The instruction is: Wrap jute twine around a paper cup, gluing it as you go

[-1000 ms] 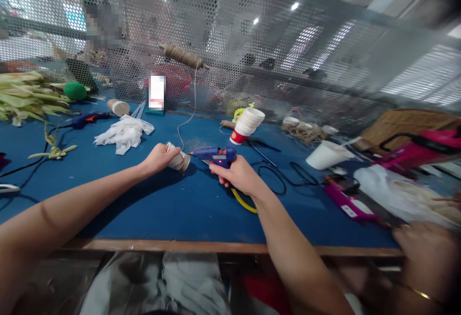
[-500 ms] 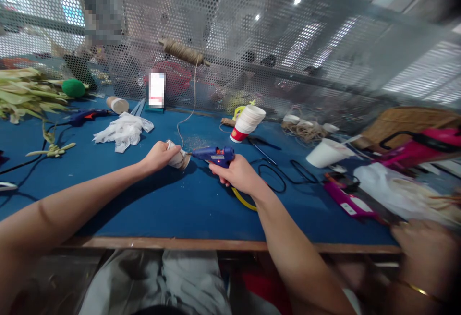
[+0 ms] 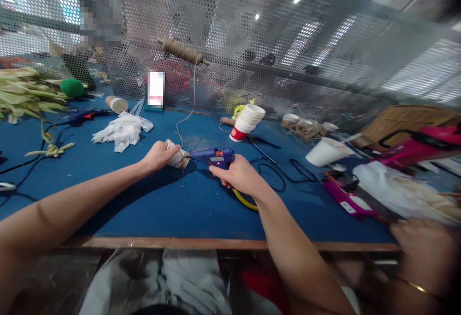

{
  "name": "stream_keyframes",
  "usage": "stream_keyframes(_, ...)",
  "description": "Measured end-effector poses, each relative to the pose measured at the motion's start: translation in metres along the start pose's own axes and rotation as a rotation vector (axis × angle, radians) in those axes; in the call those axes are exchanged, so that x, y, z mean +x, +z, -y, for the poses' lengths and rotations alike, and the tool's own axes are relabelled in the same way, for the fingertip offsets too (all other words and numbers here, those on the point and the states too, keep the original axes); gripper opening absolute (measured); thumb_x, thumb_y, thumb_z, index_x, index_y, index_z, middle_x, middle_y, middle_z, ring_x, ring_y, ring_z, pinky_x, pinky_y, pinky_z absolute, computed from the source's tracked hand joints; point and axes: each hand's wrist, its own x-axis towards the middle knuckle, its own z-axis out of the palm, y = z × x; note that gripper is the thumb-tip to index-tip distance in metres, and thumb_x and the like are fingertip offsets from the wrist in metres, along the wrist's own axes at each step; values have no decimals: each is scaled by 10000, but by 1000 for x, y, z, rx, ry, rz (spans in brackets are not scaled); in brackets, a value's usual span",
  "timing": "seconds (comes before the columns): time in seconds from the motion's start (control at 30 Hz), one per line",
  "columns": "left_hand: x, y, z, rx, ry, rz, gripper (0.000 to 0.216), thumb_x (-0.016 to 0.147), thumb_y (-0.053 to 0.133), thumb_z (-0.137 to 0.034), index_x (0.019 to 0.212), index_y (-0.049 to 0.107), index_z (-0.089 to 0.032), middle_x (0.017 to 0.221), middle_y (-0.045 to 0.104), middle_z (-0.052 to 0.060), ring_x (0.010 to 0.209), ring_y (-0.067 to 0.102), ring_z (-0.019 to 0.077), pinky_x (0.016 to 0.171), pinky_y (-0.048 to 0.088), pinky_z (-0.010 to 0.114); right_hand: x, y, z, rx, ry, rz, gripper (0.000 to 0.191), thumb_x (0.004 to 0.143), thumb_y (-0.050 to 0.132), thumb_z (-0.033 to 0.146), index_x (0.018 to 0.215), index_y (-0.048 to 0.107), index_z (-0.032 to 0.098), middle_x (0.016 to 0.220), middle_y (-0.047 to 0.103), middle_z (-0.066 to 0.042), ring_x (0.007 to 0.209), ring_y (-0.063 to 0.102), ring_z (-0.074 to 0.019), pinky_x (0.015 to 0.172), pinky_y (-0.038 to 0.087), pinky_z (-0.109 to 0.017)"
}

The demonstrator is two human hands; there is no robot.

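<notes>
My left hand [image 3: 161, 155] is wrapped round a small paper cup [image 3: 176, 156] tipped on its side, its end pointing right. Twine [image 3: 195, 89] runs down to this cup from a spool [image 3: 182, 51] mounted at the mesh panel. In my right hand [image 3: 236, 173] is a blue hot glue gun [image 3: 212, 156] with a small red light showing. Its nozzle meets the twine end of the cup, or nearly so; I cannot tell if they touch. A yellow cable [image 3: 245, 200] curves below my right hand.
Stacked paper cups [image 3: 247, 123] lean behind my right hand, near scissors [image 3: 262, 149]. White cloth [image 3: 124, 130], another glue gun [image 3: 86, 115] and corn husks [image 3: 25, 94] lie leftward. Rightward are a white cup [image 3: 327, 151], a magenta tool [image 3: 349, 199] and another person's hand [image 3: 421, 238].
The glue gun's nozzle has shifted slightly left and down along the cup's end. Both hands keep their grips, and the rest looks almost the same.
</notes>
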Motion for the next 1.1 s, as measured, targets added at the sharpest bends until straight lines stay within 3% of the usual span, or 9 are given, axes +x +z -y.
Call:
stream_keyframes(0.3, 4, 1, 6, -13, -2, 4, 328, 658, 499, -398, 550, 578, -98, 442, 483, 5, 435, 403, 93, 434, 291, 223, -2, 0, 0, -13, 13, 1, 222, 691, 539, 316, 548, 504, 150, 408, 487, 12, 363, 460, -84, 391, 389, -198)
stream_keyframes(0.6, 1, 0, 2, 107, 17, -24, 386, 665, 452, -456, 508, 534, -112, 432, 366, -30, 417, 287, 71, 425, 231, 231, -1, 1, 0, -17, 26, -43, 205, 688, 535, 302, 556, 501, 149, 404, 484, 15, 348, 451, -81, 377, 386, -195)
stream_keyframes(1.1, -2, 1, 1, 165, 52, -13, 403, 680, 429, -475, 459, 460, -139, 440, 293, -38, 442, 264, 78, 419, 209, 229, 9, 2, -1, -42, 38, -72, 196, 692, 529, 284, 554, 502, 148, 391, 481, 14, 334, 448, -79, 366, 390, -191)
